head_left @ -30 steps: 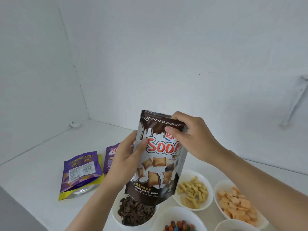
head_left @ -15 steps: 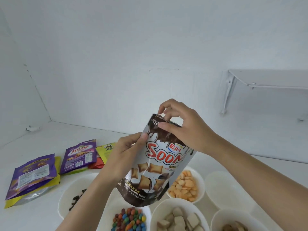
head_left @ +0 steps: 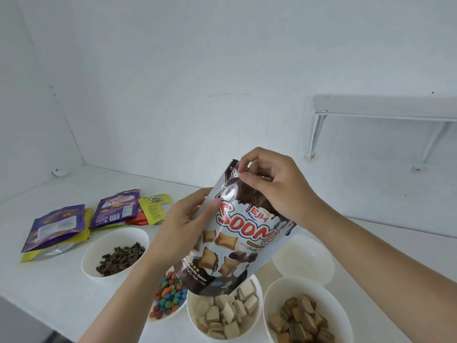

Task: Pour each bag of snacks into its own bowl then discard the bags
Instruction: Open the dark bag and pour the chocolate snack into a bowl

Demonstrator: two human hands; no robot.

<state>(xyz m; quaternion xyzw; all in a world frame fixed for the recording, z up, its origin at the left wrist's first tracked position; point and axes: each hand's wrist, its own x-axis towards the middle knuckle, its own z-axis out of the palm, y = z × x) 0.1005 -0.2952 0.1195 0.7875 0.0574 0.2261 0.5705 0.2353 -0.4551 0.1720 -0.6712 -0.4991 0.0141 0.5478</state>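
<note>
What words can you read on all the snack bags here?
"EJH": small letters on the glossy brown-and-white snack pouch.
"SOOM": big red letters on that pouch.
"CEREAL": under them, cut off.
Farther purple foil bag: brand word too blurred to read.
Yellow packet, nearer purple bag: print too small to read.

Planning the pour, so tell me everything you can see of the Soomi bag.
The bag is a glossy brown-and-white pouch with red Soomi lettering and pictured cereal pillows. It is held in the air, tilted, its bottom over the biscuit bowl. The left hand grips its left edge; the right hand pinches the top corner. Whether it is open yet cannot be told.
</note>
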